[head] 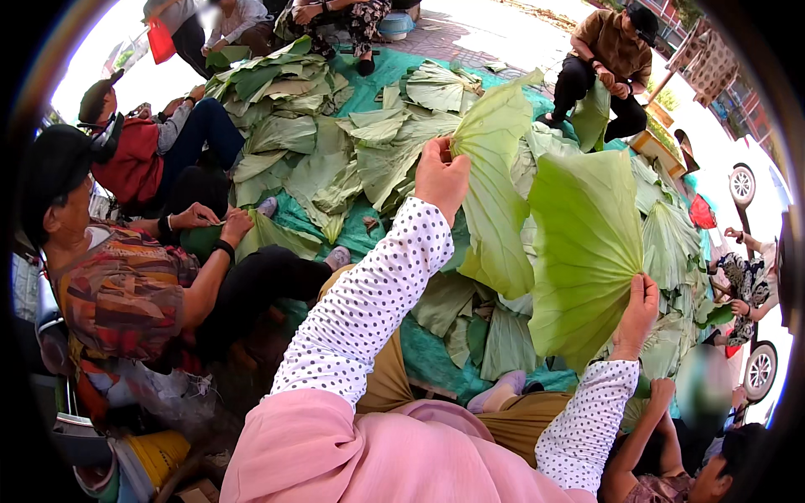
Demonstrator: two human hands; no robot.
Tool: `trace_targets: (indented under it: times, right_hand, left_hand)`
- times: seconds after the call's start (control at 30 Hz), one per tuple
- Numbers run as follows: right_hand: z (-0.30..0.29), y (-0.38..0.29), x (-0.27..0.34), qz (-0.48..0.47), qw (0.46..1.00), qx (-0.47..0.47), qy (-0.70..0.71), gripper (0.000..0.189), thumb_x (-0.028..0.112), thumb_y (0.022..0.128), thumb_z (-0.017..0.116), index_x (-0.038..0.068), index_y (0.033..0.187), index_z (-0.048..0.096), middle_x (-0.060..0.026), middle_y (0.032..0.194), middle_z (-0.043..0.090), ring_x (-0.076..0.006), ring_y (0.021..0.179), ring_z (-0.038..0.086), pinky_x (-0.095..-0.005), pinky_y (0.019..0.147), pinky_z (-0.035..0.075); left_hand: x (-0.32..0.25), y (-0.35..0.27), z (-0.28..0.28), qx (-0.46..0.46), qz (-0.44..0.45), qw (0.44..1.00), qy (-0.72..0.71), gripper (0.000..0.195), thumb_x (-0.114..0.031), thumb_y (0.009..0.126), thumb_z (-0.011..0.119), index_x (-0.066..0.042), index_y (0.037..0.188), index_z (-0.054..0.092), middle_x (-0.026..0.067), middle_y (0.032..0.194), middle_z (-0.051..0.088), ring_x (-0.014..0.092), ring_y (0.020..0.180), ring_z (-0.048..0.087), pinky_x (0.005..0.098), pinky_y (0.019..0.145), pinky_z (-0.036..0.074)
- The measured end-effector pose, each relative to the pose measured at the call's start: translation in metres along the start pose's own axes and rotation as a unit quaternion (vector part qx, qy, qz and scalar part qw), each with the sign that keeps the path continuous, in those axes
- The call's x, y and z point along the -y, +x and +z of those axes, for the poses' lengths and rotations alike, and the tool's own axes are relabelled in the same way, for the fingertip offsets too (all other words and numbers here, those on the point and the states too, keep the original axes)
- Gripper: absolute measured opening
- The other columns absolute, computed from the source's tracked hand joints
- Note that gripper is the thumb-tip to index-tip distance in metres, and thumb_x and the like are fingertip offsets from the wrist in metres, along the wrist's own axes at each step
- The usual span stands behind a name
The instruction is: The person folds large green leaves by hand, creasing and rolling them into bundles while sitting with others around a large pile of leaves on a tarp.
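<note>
My left hand, in a white dotted sleeve, is raised and pinches the gathered base of a pale green lotus leaf piece between thumb and fingers. That piece fans out to the right and downward. Lower at the right, my right hand pinches the point of a brighter green lotus leaf piece, which spreads to the left. The two pieces hang side by side with a narrow gap between them. Beneath them lie many flattened lotus leaves in overlapping layers.
A green plastic sheet lies under the leaves. Several people sit around it, among them a person in a patterned shirt close at the left and a person in a brown shirt across. A yellow container stands at the lower left.
</note>
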State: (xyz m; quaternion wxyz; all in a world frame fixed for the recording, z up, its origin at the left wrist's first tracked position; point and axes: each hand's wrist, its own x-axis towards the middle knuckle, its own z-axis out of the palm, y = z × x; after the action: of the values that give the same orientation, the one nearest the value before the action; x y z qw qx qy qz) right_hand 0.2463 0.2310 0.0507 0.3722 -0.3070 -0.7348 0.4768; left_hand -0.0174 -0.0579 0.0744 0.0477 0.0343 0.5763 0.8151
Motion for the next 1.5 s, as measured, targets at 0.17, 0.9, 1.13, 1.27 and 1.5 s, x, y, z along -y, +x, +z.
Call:
trace_targets:
  times: [0.17, 0.9, 1.13, 1.27, 1.5]
  right_hand:
    - [-0.001, 0.005, -0.008, 0.019, 0.992, -0.049, 0.114, 0.023, 0.021, 0.101, 0.063, 0.002, 0.113, 0.063, -0.0012, 0.105, 0.064, -0.0092, 0.096, 0.054, -0.0241, 0.089, 0.044]
    - [0.126, -0.090, -0.144, 0.486, 0.763, -0.091, 0.417, 0.022, 0.022, 0.106, 0.046, 0.007, 0.121, 0.053, -0.0076, 0.118, 0.056, -0.0266, 0.113, 0.054, -0.0541, 0.096, 0.043]
    - [0.131, -0.101, -0.139, 0.416, 0.887, -0.018, 0.200, 0.065, 0.030, 0.096, 0.068, -0.003, 0.145, 0.041, -0.0179, 0.147, 0.047, -0.0230, 0.139, 0.039, -0.0402, 0.112, 0.033]
    - [0.142, -0.082, -0.042, 0.296, 0.814, 0.269, 0.422, 0.073, 0.048, 0.100, 0.058, 0.005, 0.153, 0.033, -0.0086, 0.154, 0.042, -0.0249, 0.145, 0.034, -0.0466, 0.116, 0.025]
    - [0.131, -0.040, 0.056, 0.229, 0.745, 0.106, 0.618, 0.072, 0.048, 0.094, 0.066, 0.004, 0.145, 0.040, -0.0108, 0.144, 0.051, -0.0261, 0.133, 0.048, -0.0466, 0.113, 0.037]
  left_hand:
    - [-0.004, -0.002, 0.008, -0.043, -0.062, 0.997, -0.025, 0.035, -0.005, 0.085, 0.062, 0.000, 0.117, 0.048, 0.0056, 0.099, 0.056, 0.013, 0.083, 0.054, 0.0262, 0.073, 0.047]
    - [-0.010, 0.032, -0.029, -0.048, -0.138, 0.919, -0.367, 0.031, 0.002, 0.086, 0.047, 0.010, 0.115, 0.054, 0.0217, 0.122, 0.062, 0.037, 0.115, 0.061, 0.0522, 0.102, 0.051]
    - [0.004, 0.012, 0.000, 0.005, -0.184, 0.917, -0.355, 0.029, 0.001, 0.085, 0.051, 0.004, 0.113, 0.057, 0.0171, 0.115, 0.065, 0.032, 0.106, 0.064, 0.0484, 0.095, 0.054]
    - [0.022, -0.006, 0.007, 0.066, -0.205, 0.902, -0.375, 0.032, 0.001, 0.085, 0.051, 0.004, 0.116, 0.057, 0.0166, 0.117, 0.065, 0.032, 0.108, 0.064, 0.0491, 0.098, 0.052]
    - [0.031, -0.066, 0.043, 0.153, -0.232, 0.898, -0.340, 0.040, 0.003, 0.085, 0.051, -0.005, 0.124, 0.055, 0.0099, 0.123, 0.064, 0.026, 0.111, 0.063, 0.0431, 0.095, 0.051]
